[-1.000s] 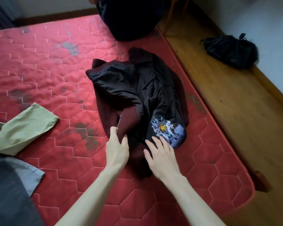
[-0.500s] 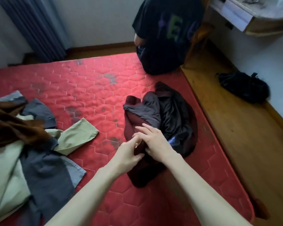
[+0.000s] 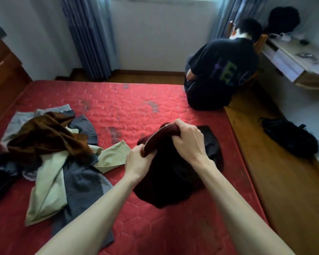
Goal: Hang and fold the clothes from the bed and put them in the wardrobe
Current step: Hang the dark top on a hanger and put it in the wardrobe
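While the maroon jacket (image 3: pixel 173 173) is bunching at about five o'clock on the red mattress (image 3: pixel 129 107), I am watching both hands closing on its zippered edge. My left hand (image 3: pixel 139 161) is curling its fingers around the lower end of that edge, gripping it tight. My right hand (image 3: pixel 189 142) is clenching the upper end in a fist, at one o'clock from the left, with the edge arching between the two. Most of the jacket is sagging below the hands onto the mattress, its dark lining (image 3: pixel 212 144) showing at the right. At nine o'clock from the jacket, a pile of clothes (image 3: pixel 50 153) is lying loose: brown, grey and pale green pieces overlapping. At one o'clock, a person in a dark shirt (image 3: pixel 221 74) is sitting at the mattress corner. At three o'clock, a black bag (image 3: pixel 289 138) is resting on the wooden floor (image 3: pixel 284 190).
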### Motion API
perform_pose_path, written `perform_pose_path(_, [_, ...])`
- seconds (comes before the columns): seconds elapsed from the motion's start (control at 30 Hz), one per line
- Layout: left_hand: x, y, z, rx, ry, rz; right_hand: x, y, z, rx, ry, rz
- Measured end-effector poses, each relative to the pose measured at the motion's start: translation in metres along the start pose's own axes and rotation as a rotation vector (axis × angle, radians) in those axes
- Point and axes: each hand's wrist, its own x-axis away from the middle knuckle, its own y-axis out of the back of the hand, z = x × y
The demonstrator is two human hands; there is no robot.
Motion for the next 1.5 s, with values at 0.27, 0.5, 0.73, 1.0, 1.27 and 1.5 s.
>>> perform_pose_path(0.27, [0.003, 0.047, -0.100, 0.270, -0.156, -0.016, -0.023, 0.089, 0.047, -0.229, -0.093, -0.272])
perform_pose_path(0.5, [-0.006, 0.082, -0.137, 0.059, -0.299, -0.001, -0.016, 0.103, 0.044, -0.158, -0.177, -0.199])
perform_pose_path(0.73, [0.005, 0.090, -0.161, -0.360, -0.534, 0.139, -0.008, 0.074, 0.071, -0.028, 0.054, 0.239])
perform_pose_path(1.0, [0.008, 0.101, -0.128, -0.095, -0.482, 0.179, -0.016, 0.079, 0.070, -0.085, 0.072, 0.334])
perform_pose_path(1.27, [0.016, 0.094, -0.093, -0.235, -0.370, 0.137, -0.028, 0.130, 0.078, -0.110, 0.037, 0.310])
perform_pose_path(1.5, [-0.014, 0.109, -0.127, 0.012, -0.279, 0.007, -0.030, 0.203, 0.091, -0.232, -0.039, 0.463])
